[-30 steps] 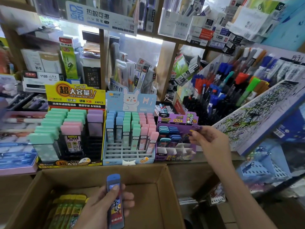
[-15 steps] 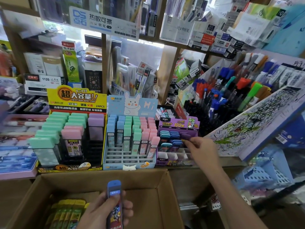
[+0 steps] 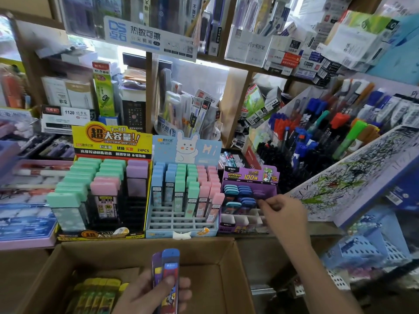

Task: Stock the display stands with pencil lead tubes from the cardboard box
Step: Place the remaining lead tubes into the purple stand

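At 6 o'clock, the left hand (image 3: 145, 293) is gripping two lead tubes (image 3: 169, 268) upright over the cardboard box (image 3: 223, 279). At 3 o'clock, the right hand (image 3: 283, 211) is curling its fingertips at a purple-capped tube (image 3: 260, 193) that is sitting in the purple display stand (image 3: 249, 175). Whether they are pinching it cannot be told.

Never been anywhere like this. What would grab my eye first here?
Probably the bright yellow display stand at left centre, packed with mint, pink and lilac lead tubes, beside a blue bunny-topped stand. Low in the middle, the left hand grips two lead tubes over the cardboard box, while the right hand is at the purple stand.
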